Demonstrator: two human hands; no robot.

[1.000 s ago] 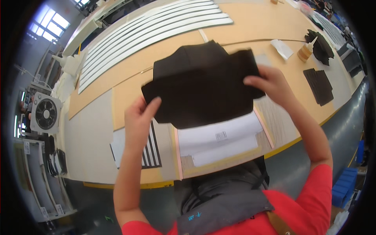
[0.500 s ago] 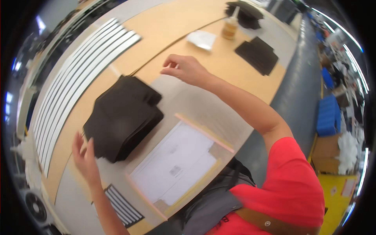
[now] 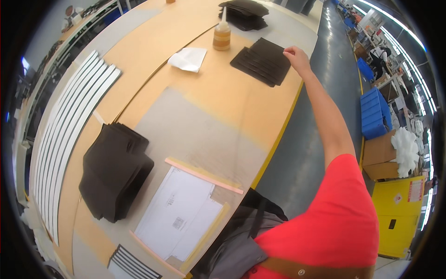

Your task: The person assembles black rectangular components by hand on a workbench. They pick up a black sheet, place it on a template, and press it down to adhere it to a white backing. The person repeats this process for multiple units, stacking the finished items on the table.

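Note:
My right hand point(image 3: 297, 60) reaches out to the far right of the table. Its fingertips are pinched together at the right edge of a small fanned pile of flat black sheets point(image 3: 261, 63). They appear to grip the edge of one sheet, though the contact is small in the picture. My left hand is out of the picture. On the left of the table lies a thick stack of black cut pieces point(image 3: 114, 169). Nearer to me, a white printed paper template point(image 3: 181, 211) lies flat, bordered by pink and yellow strips point(image 3: 204, 176).
A nozzle bottle point(image 3: 221, 38) stands beside the black sheets, near a crumpled white paper point(image 3: 188, 60). More black pieces point(image 3: 244, 14) are heaped at the far end. Long white strips point(image 3: 69, 139) line the left side; short striped ones point(image 3: 132, 264) lie near me.
My right hand has moved away from above the table's middle to the black sheets at the far right. My left hand has left the picture. The view has shifted to the right.

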